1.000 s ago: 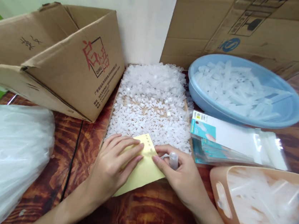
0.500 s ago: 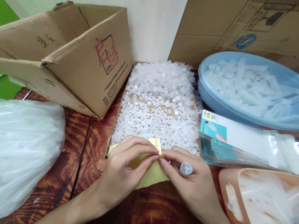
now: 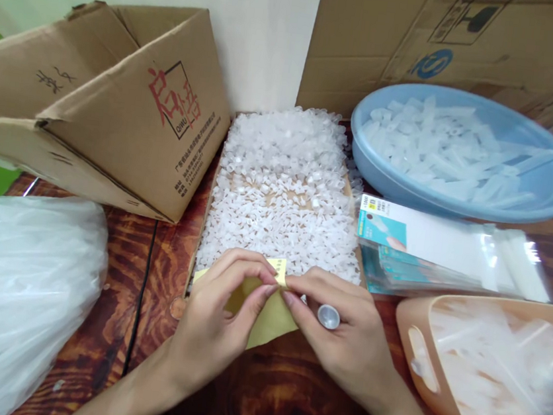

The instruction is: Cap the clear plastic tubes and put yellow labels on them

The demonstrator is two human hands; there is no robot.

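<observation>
Both hands meet over a yellow sheet of paper [image 3: 268, 323], possibly a sticker sheet, with small dark print along its upper edge. My left hand [image 3: 223, 301] pinches it between thumb and index finger. Opposite, the thumb and index finger of my right hand [image 3: 342, 328] pinch the same spot, fingertips almost touching. A small clear plastic tube [image 3: 328, 317] is tucked in the right hand, its round end facing me. Just beyond the hands, a shallow cardboard tray [image 3: 190, 278] holds a heap of small translucent plastic pieces [image 3: 279, 224].
On the left stand an open cardboard box [image 3: 136, 125] and a full white plastic bag [image 3: 11, 297]. To the right are a blue basin [image 3: 456, 205] of clear plastic parts, a stack of printed plastic packets [image 3: 451, 254] and a peach bin [image 3: 411, 316] of clear pieces. A black cable [image 3: 139, 305] crosses the table.
The view has shifted slightly, so most things appear further left. Both hands keep their pinch on the yellow sheet; the tube's round end now faces me more directly.
</observation>
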